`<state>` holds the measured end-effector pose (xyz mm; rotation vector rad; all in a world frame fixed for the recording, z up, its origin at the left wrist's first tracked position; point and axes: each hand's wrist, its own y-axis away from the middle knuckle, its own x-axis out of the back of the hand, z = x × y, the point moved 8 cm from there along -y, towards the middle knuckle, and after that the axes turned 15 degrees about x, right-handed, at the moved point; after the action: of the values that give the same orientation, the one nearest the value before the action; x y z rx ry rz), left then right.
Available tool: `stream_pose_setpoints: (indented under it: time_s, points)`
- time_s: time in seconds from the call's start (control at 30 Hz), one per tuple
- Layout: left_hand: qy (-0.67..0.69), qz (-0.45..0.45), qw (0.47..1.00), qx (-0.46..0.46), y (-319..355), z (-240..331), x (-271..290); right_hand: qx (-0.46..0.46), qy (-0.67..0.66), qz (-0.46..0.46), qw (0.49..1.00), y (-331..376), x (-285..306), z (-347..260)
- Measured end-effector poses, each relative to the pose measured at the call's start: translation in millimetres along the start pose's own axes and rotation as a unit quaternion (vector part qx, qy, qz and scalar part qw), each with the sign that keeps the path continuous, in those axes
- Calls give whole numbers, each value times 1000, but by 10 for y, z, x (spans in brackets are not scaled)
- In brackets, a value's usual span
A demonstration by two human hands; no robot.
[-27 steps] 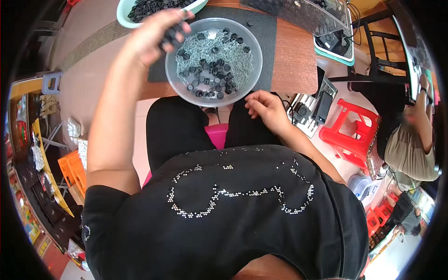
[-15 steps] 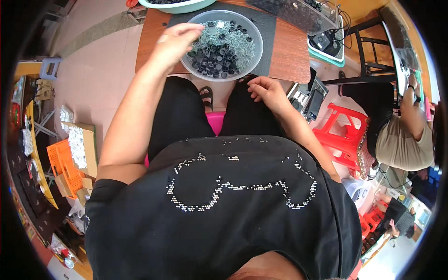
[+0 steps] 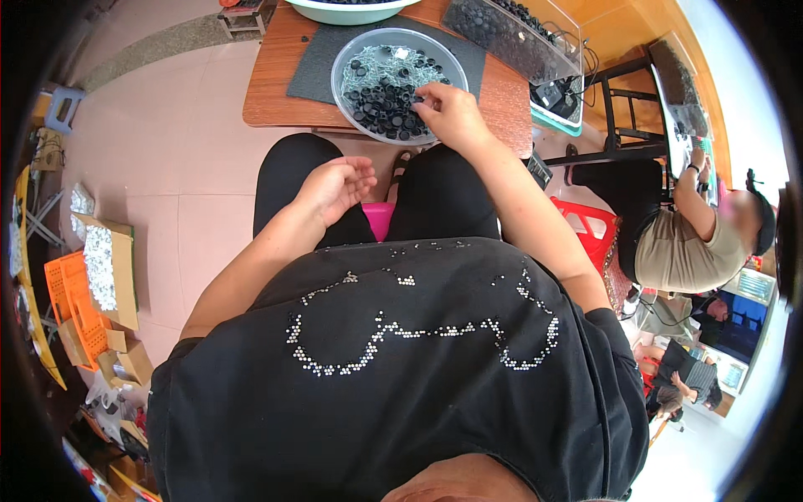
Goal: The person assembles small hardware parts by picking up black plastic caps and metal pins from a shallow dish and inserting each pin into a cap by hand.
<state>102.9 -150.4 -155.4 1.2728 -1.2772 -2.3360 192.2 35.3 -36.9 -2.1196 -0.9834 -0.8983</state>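
Note:
A round translucent basin (image 3: 338,63) stands on the dark mat, at the near side of the brown table. Inside it, small black round caps (image 3: 381,107) are heaped at the near side, and thin silvery pin-like metal pieces (image 3: 376,71) lie at the far side. My right hand (image 3: 447,115) reaches over the basin's right part, thumb and fingertips pinched around what looks like a black cap at the heap's edge. Over my lap, short of the table, my left hand (image 3: 336,189) hangs with its fingers loosely curled and slightly apart; I see nothing in it.
A pale green basin (image 3: 351,12) of black pieces stands at the table's far edge. Right of it is a clear bin (image 3: 535,54) with black parts. A red stool (image 3: 585,226) and a seated co-worker (image 3: 686,243) are at the right. Orange crates (image 3: 71,301) stand at the left.
My left hand has drawn back from over the basin to above my lap. My right hand has gone from near my right knee forward into the basin, at the caps. The view has shifted slightly.

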Motion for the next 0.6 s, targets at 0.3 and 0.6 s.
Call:
stream_pose_setpoints:
  time_s: [0.3, 0.6]
  points:
    - [-19, -48, 998, -46, 167, 197, -137, 19, 26, 21, 999, 8, -166, -72]
    - [7, -138, 990, -27, 158, 36, -378, 161, -123, 4, 979, 469, -373, -902]
